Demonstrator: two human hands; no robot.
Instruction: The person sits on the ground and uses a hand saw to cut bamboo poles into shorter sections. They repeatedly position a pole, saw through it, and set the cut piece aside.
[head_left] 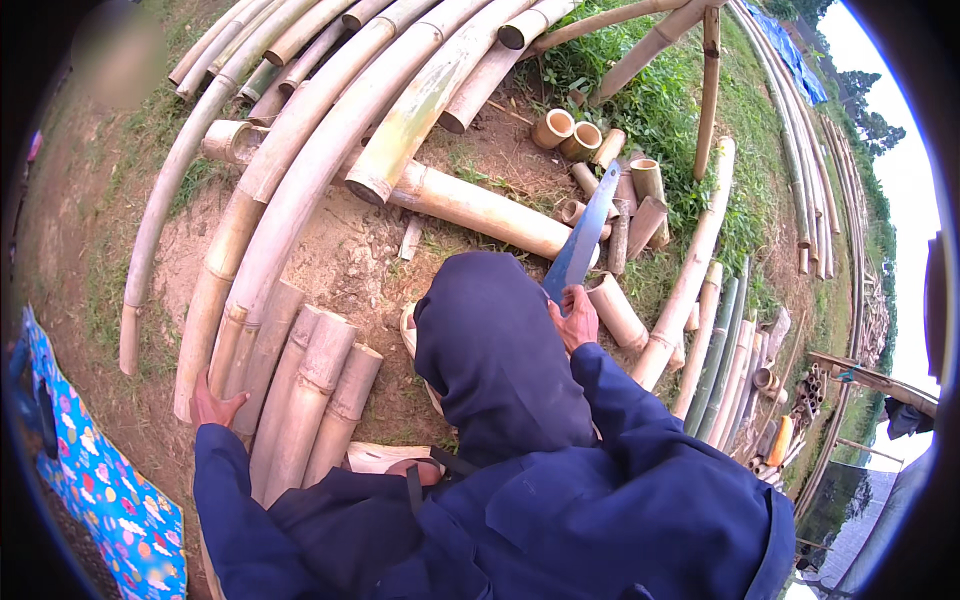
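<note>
My right hand (574, 318) grips the handle of a long blue-grey blade (584, 236) that points up and away over my dark-clad knee (490, 340). My left hand (213, 407) rests flat on the near end of a bamboo pole (225, 300), fingers spread. Next to that hand lie several short split bamboo sections (320, 385), side by side. A thick bamboo log (480, 210) lies across the dirt just beyond my knee.
Long curved bamboo poles (330, 120) fan out ahead and at the left. Short cut bamboo tubes (565, 135) are scattered on the ground at the right, with more poles (700, 260) beyond. A patterned blue cloth (100, 480) lies at the lower left.
</note>
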